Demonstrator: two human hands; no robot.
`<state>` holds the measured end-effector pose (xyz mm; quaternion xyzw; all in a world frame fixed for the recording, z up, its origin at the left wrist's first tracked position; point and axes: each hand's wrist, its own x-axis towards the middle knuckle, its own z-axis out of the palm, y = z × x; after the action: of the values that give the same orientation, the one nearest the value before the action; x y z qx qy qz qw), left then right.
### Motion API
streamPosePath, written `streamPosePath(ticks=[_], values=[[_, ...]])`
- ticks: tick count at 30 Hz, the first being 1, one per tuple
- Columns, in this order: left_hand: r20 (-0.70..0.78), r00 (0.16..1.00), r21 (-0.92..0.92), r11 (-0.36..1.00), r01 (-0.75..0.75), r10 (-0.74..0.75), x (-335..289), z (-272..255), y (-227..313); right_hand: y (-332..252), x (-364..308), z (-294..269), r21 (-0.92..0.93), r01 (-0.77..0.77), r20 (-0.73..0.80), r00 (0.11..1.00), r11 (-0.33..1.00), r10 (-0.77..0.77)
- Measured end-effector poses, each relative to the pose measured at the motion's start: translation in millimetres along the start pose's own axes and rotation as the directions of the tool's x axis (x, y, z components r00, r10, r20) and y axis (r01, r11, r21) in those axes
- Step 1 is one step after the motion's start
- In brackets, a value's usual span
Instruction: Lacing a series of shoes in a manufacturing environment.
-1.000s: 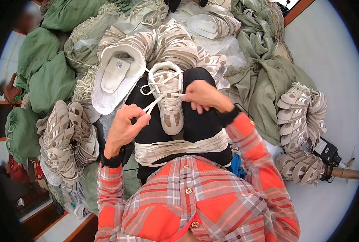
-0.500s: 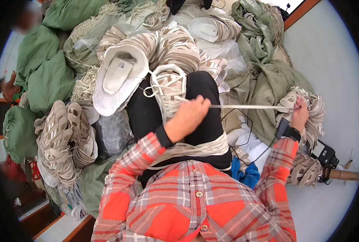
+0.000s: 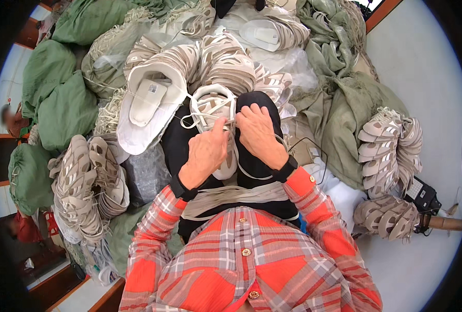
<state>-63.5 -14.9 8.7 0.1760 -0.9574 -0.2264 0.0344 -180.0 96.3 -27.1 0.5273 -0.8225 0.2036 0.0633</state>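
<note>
A beige-and-white shoe upper lies between my black-clad knees, partly threaded with a pale shoelace that loops off its left side. At its lacing edge my left hand is closed in a pinch, index finger over the upper. My right hand is closed at the upper's right side, over my right knee; a length of the lace trails from it toward my lap. The fingertips of both hands nearly meet, and what lies exactly between them is partly hidden. Across my thighs rests a bundle of pale laces.
Stacked uppers stand ahead, in a pile at left and in a pile at right. A large white-lined upper lies by my left knee. Green sacks fill the far left. A pale wall bounds the right.
My right hand has come from far right, where it held the lace stretched taut, back to the upper. My left hand has shifted slightly left and down. The lace now hangs slack.
</note>
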Motion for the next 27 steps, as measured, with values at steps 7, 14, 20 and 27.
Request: streamPosePath(ticks=[7,14,20,27], values=[[0.233,0.971,-0.250,0.968,0.003,0.057,17,1,-25,0,5,5,-0.014,0.016,0.097,0.995,1.000,-0.014],[0.505,0.830,-0.389,0.921,-0.026,0.236,54,-16,-35,-5,2,16,0.277,-0.172,0.004,0.984,0.945,0.178],[0.605,0.780,-0.232,0.973,-0.015,0.157,90,-13,-30,-7,-6,8,0.454,-0.225,0.034,0.971,0.862,0.236],[0.678,0.717,0.046,0.965,-0.260,0.161,95,-14,-18,-18,-12,-1,0.082,-0.040,0.005,0.999,0.996,0.040]])
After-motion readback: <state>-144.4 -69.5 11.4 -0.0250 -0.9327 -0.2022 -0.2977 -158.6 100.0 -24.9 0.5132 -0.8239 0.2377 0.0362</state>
